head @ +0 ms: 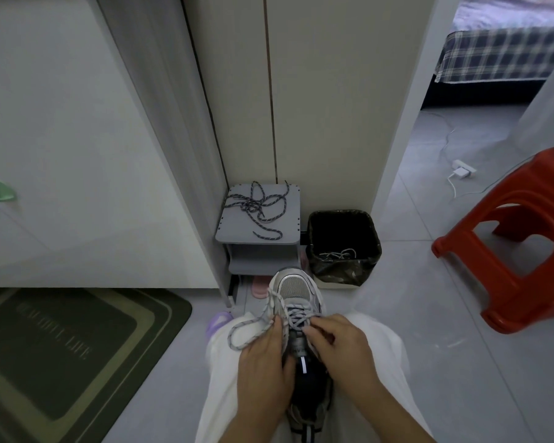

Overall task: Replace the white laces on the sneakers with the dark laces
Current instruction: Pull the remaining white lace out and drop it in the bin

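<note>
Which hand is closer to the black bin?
Right. The right hand pinches the lace on the sneaker, in line with the bin. The left hand holds the lace's loop on the sneaker's other side, farther left of the bin.
</note>
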The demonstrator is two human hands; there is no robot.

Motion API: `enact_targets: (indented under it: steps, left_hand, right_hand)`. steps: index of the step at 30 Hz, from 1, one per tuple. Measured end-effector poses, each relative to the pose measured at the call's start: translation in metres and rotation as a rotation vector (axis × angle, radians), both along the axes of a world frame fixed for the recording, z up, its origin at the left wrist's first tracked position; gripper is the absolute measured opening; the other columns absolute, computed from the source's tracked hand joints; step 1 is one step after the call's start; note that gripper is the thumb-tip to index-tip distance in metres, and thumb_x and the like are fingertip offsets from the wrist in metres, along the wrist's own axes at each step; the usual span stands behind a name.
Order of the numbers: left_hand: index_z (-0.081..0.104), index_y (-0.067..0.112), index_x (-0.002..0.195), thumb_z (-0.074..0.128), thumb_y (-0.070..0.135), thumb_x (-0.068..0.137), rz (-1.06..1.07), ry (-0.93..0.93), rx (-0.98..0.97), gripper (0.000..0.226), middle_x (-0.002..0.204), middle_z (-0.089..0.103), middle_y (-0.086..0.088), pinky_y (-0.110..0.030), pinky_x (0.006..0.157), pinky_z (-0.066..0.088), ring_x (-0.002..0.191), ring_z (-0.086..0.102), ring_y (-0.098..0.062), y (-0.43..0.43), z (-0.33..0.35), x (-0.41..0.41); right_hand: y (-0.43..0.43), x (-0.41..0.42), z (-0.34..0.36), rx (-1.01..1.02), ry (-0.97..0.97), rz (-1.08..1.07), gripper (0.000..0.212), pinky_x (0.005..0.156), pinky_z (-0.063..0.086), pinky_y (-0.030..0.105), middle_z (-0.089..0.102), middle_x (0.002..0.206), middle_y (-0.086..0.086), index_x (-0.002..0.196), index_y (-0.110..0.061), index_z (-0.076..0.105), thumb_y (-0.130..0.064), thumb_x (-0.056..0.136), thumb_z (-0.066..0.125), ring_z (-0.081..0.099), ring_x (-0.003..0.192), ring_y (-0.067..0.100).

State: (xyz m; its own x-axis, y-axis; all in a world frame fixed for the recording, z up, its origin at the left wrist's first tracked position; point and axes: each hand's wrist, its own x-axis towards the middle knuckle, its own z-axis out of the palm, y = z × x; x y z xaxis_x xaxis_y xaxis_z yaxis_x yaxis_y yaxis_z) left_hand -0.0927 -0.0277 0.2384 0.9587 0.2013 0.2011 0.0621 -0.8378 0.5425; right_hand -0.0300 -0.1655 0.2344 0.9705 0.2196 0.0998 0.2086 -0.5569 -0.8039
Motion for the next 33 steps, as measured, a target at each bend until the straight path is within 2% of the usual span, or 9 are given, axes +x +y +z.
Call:
enact_targets:
  steps: [3,8,10,12,13,19,25,29,33]
  left_hand:
    - [0.059,0.021,0.121,0.049,0.026,0.076,-0.012,-0.105,0.056,0.046,0.106,0.065,0.006,-0.032,0.105,0.033,0.107,0.052,-0.007,0.0,0.013,-0.002]
    - [0.052,0.028,0.123,0.049,0.031,0.079,-0.038,-0.077,0.097,0.044,0.111,0.063,0.008,-0.053,0.103,0.037,0.108,0.048,-0.009,0.007,0.007,0.0]
    - [0.051,0.029,0.127,0.045,0.031,0.081,-0.054,-0.081,-0.031,0.047,0.113,0.066,0.004,-0.036,0.111,0.032,0.107,0.052,-0.008,0.004,0.005,0.0]
    - [0.056,0.02,0.126,0.043,0.029,0.081,-0.072,-0.056,-0.059,0.048,0.111,0.067,0.001,-0.007,0.107,0.02,0.104,0.056,-0.009,0.003,0.004,-0.002]
    - [0.057,0.016,0.126,0.043,0.03,0.083,-0.079,-0.023,-0.064,0.047,0.112,0.067,0.001,-0.004,0.103,0.018,0.105,0.056,-0.009,0.004,0.002,-0.002]
    - [0.051,0.014,0.135,0.037,0.042,0.089,-0.032,0.053,-0.106,0.056,0.125,0.063,0.0,-0.012,0.095,0.031,0.109,0.059,-0.012,0.01,-0.023,-0.005]
    - [0.046,0.021,0.138,0.033,0.046,0.089,-0.02,0.02,-0.108,0.057,0.131,0.058,0.004,-0.031,0.099,0.043,0.115,0.056,-0.01,0.009,-0.027,-0.003]
    - [0.043,0.025,0.14,0.03,0.048,0.09,-0.028,0.018,-0.112,0.057,0.136,0.054,0.008,-0.031,0.103,0.04,0.121,0.05,-0.005,0.009,-0.029,-0.003]
    - [0.046,0.022,0.138,0.032,0.047,0.089,-0.016,0.018,-0.111,0.057,0.134,0.056,0.007,-0.028,0.103,0.041,0.119,0.052,-0.006,0.009,-0.03,-0.003]
  right_hand:
    - [0.003,0.006,0.002,0.001,0.04,0.028,0.01,0.067,0.046,0.014,0.061,0.077,-0.01,0.077,-0.026,0.067,-0.017,0.081,0.07,0.058,0.073,0.006]
    - [0.004,0.012,0.01,-0.114,0.029,0.093,0.013,0.057,0.036,0.017,0.054,0.077,-0.004,0.085,-0.02,0.045,-0.024,0.097,0.042,0.049,0.067,0.006]
    - [0.002,0.018,0.015,-0.117,0.053,0.099,0.013,0.058,0.038,0.02,0.055,0.076,-0.004,0.088,-0.02,0.044,-0.026,0.098,0.039,0.052,0.068,0.009]
    - [0.002,0.024,0.016,-0.118,0.073,0.105,0.011,0.062,0.04,0.021,0.058,0.079,-0.003,0.091,-0.019,0.045,-0.025,0.098,0.04,0.055,0.073,0.013]
    - [0.002,0.025,0.016,-0.116,0.089,0.104,0.011,0.061,0.04,0.018,0.059,0.08,-0.003,0.091,-0.02,0.047,-0.025,0.098,0.041,0.055,0.074,0.013]
    - [0.001,0.019,0.015,-0.114,0.119,0.103,0.019,0.056,0.035,0.014,0.054,0.066,-0.008,0.077,-0.02,0.052,-0.032,0.087,0.062,0.049,0.062,0.003]
    - [-0.003,0.026,0.022,-0.1,0.018,0.085,0.017,0.057,0.039,0.025,0.054,0.064,-0.009,0.079,-0.02,0.047,-0.028,0.093,0.053,0.051,0.061,0.007]
    - [0.0,0.019,0.017,-0.078,0.059,0.032,0.029,0.054,0.034,0.015,0.05,0.058,-0.009,0.065,-0.027,0.043,-0.034,0.087,0.062,0.048,0.057,0.003]
    - [-0.002,0.014,0.009,-0.164,0.02,0.076,0.035,0.052,0.031,0.017,0.046,0.059,-0.007,0.065,-0.028,0.034,-0.029,0.09,0.057,0.045,0.056,0.006]
